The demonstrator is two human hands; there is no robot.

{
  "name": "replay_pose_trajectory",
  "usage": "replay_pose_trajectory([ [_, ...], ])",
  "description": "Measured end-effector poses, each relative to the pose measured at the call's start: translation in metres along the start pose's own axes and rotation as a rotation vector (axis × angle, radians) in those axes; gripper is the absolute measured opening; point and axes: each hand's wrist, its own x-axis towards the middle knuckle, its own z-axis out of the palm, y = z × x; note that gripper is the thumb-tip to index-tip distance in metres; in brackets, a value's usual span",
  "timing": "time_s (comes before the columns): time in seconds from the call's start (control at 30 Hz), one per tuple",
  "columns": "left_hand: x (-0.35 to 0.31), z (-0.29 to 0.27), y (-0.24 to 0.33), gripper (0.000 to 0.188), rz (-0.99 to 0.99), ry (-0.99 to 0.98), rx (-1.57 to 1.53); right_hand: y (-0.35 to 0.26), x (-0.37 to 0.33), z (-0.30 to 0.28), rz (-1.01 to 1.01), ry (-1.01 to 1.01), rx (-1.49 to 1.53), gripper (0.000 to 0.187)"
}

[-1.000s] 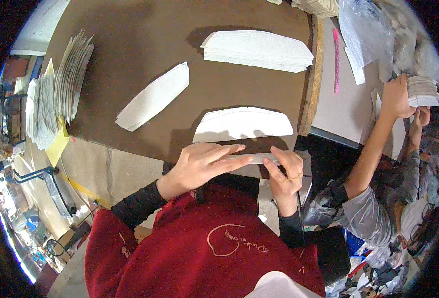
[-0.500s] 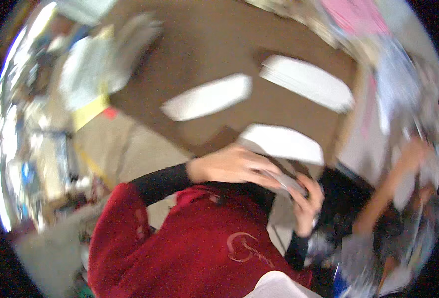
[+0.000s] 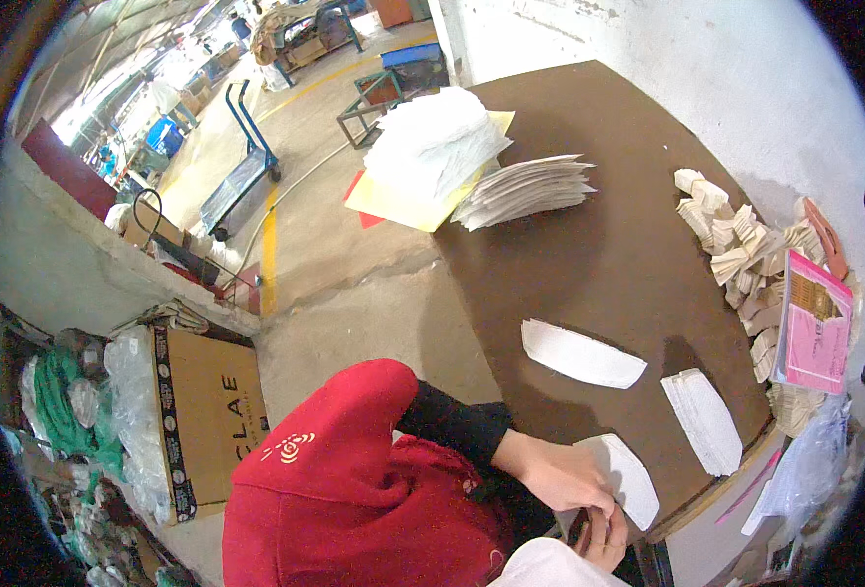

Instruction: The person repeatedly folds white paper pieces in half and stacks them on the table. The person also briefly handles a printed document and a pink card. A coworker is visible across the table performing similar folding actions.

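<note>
At the lower right of the frame, the left hand [image 3: 560, 476] lies flat on a white curved paper piece [image 3: 628, 474] at the brown table's [image 3: 599, 254] near edge, its long axis running down toward the right. The right hand [image 3: 604, 533], just below, pinches its lower edge. The left grip presses, not clenched.

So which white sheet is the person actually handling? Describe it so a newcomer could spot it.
On the brown table, go to its near edge by the red sleeve. The curved white sheet there lies under the left hand; the other two lie apart, untouched.
</note>
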Motion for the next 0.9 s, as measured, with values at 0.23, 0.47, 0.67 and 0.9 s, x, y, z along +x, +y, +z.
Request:
replay_pose_trajectory([
  [0.23, -0.003, 0.000, 0.005, 0.018, -0.194, -0.078, -0.162, 0.043, -0.020, 0.061, -0.141, 0.473, 0.059, 0.013],
  [0.47, 0.004, -0.005, -0.001, 0.026, -0.190, -0.018, -0.441, 0.032, -0.012, 0.038, 0.190, 0.207, 0.298, 0.013],
  [0.67, 0.006, -0.007, -0.006, 0.021, -0.210, -0.049, -0.120, 0.013, -0.007, 0.048, -0.234, 0.620, -0.053, 0.009],
  [0.9, -0.006, -0.002, -0.013, 0.025, 0.035, -0.114, -0.281, 0.024, -0.016, 0.035, -0.280, 0.404, 0.041, 0.013],
])
